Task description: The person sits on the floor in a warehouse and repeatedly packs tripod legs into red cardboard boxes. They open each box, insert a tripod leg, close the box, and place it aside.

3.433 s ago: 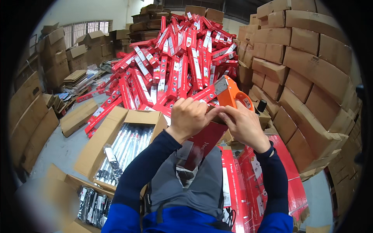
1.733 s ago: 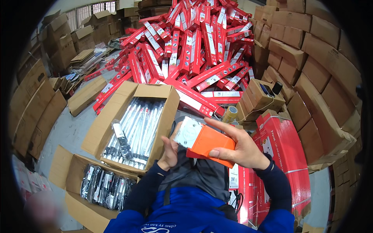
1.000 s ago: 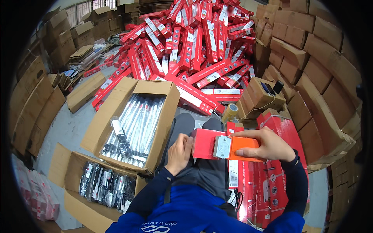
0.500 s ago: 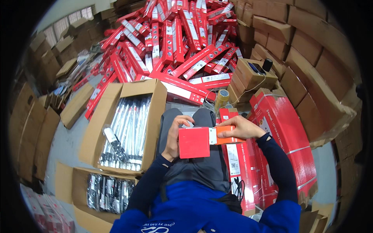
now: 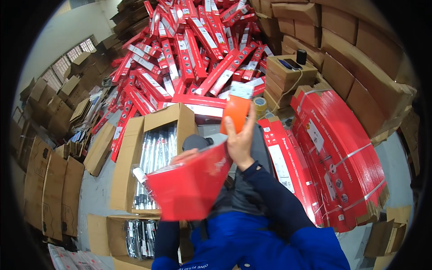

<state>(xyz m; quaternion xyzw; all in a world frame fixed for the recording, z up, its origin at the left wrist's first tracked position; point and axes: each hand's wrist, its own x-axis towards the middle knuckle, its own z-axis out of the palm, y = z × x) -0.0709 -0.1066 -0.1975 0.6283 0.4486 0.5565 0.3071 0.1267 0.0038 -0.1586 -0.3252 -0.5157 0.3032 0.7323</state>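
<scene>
A long red cardboard box [image 5: 189, 184] is tilted across my lap, its near end close to me and smeared by motion. My left hand [image 5: 185, 155] grips it from the far left side, mostly hidden behind the box. In my right hand [image 5: 240, 141] is an orange tape dispenser [image 5: 236, 112] with a pale end pointing up and away. That hand is just beyond the box's right edge, and its wrist is near the box.
An open carton [image 5: 186, 126] of plastic-wrapped metal poles [image 5: 157, 150] stands left, a smaller carton [image 5: 100, 234] below it. Red boxes [image 5: 193, 49] pile up ahead. Strapped flat red cartons [image 5: 339, 157] lie right, near tape rolls [image 5: 259, 104] and a phone [image 5: 291, 64] on a brown box.
The red box has swung from end-on to tilted, lower and left. My right hand has lifted the dispenser away from it and turned it upward. The whole view has shifted.
</scene>
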